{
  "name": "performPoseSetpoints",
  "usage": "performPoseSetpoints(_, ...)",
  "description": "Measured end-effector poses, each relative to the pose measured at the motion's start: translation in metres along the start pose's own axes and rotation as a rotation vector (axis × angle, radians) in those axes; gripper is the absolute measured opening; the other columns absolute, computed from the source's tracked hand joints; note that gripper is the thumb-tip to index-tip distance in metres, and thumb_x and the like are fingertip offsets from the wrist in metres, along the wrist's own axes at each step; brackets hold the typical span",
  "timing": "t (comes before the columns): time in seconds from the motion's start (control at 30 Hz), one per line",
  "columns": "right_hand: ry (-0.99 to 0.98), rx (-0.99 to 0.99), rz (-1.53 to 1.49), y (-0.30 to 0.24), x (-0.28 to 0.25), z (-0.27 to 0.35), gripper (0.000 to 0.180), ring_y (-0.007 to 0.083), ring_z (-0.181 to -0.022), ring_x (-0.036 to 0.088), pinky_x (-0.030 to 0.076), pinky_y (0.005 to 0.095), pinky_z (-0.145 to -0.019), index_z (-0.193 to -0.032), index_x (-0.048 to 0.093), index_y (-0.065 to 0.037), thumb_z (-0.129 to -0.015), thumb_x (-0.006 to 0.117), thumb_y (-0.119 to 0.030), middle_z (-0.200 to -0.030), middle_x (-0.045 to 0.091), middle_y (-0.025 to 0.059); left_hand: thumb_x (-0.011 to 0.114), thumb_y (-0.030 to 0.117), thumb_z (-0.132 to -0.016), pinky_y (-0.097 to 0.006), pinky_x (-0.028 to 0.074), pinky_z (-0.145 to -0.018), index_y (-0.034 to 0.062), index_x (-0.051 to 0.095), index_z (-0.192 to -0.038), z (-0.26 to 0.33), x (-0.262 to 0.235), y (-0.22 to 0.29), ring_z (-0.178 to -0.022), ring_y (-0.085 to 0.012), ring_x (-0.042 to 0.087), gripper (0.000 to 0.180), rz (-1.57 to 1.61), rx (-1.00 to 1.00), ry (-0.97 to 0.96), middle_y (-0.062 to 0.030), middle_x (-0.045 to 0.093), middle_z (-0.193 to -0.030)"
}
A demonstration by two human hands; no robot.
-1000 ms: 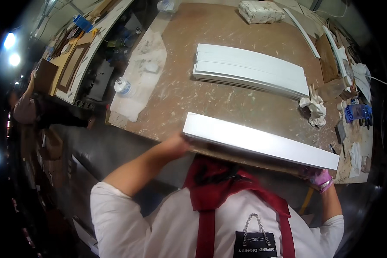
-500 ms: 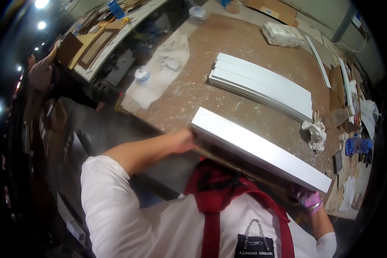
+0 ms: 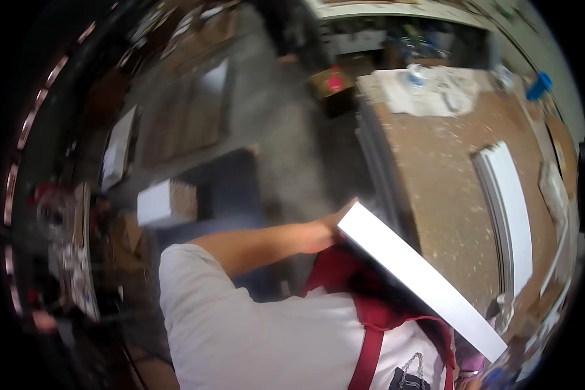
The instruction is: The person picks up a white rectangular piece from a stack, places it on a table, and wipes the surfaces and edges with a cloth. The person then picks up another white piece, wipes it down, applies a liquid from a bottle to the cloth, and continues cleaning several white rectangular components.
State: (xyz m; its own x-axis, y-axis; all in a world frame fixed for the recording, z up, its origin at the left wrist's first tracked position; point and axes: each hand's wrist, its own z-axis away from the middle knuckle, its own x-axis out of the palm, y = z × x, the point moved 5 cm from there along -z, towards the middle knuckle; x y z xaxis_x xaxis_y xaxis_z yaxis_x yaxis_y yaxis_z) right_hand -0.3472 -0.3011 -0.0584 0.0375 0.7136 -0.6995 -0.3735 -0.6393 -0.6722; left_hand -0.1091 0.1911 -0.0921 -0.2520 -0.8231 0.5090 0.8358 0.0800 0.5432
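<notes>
A stack of long white boards [image 3: 422, 279] lies slantwise across the front of my body, its smooth white face turned up. My left hand [image 3: 322, 234] grips its far left end, with the fingers partly hidden behind the boards. At the lower right end, my right hand [image 3: 469, 359], in a pink glove, holds the stack from below; most of that hand is covered. A second stack of white boards [image 3: 515, 214] rests on the brown worktable [image 3: 435, 175] to the right.
Crumpled white sheeting [image 3: 429, 94] covers the table's far end. On the floor at left, a white block-shaped stack [image 3: 166, 205] sits on a dark sheet [image 3: 234, 188]. Beyond the table's left edge stands a box [image 3: 331, 91] with something red on top. Motion blurs much of the view.
My view has swung left, so the table now appears farther right and more floor shows. The held boards have come away from the table's front edge, still between both hands.
</notes>
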Motion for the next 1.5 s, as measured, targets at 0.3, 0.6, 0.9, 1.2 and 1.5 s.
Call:
performPoseSetpoints(0.3,-0.606,0.443,-1.002,-0.146,0.134,-0.099,0.069,0.0297,-0.110,0.051,0.038,0.0431,-0.097,-0.122,0.052,-0.002,-0.089,0.038,-0.061,-0.117,0.057,0.0134,0.023,0.063,-0.093,-0.035,0.027,-0.107,0.0043,0.044,-0.132,0.151,-0.137,-0.130,-0.125,-0.0211,0.037,0.074,0.426,0.224,0.415,-0.0064,0.043,-0.137)
performPoseSetpoints(0.6,-0.980,0.484,-0.820,-0.308,0.304,-0.120,0.062,0.0230,-0.113,0.054,0.042,0.0338,-0.097,-0.129,0.047,0.001,-0.097,0.035,-0.051,-0.124,0.056,0.0135,0.017,0.049,-0.099,-0.031,0.028,-0.110,0.0026,0.034,-0.140,0.329,-0.151,-0.189,-0.126,-0.0141,0.041,0.064,0.390,0.497,0.721,-0.0080,0.044,-0.139)
performPoseSetpoints(0.9,-1.478,0.149,-0.508,-0.410,0.418,-0.148,0.066,0.0227,-0.114,0.052,0.042,0.0353,-0.097,-0.133,0.044,-0.007,-0.091,0.041,-0.059,-0.126,0.053,0.0112,0.020,0.051,-0.099,-0.036,0.032,-0.108,0.0052,0.039,-0.136,0.341,-0.085,-0.288,-0.126,-0.0216,0.043,0.062,1.277,0.708,0.940,-0.0098,0.045,-0.137)
performPoseSetpoints(1.2,-1.674,0.150,0.010,-0.476,0.488,-0.075,0.074,0.0235,-0.112,0.051,0.040,0.0378,-0.098,-0.128,0.045,-0.006,-0.085,0.046,-0.066,-0.124,0.053,0.0105,0.025,0.037,-0.102,-0.032,0.030,-0.108,0.0019,0.039,-0.134,0.311,-0.027,-0.393,-0.120,-0.0203,0.044,0.050,0.789,0.574,1.342,-0.0093,0.046,-0.133)
performPoseSetpoints(1.5,-1.689,0.103,0.058,-0.427,0.507,0.054,0.068,0.0243,-0.105,0.055,0.044,0.0362,-0.092,-0.117,0.053,-0.005,-0.089,0.038,-0.065,-0.117,0.058,0.0112,0.019,0.043,-0.101,-0.032,0.030,-0.108,0.0014,0.037,-0.136,0.388,0.004,-0.485,-0.122,-0.0195,0.043,0.057,0.958,0.664,1.355,-0.0080,0.045,-0.135)
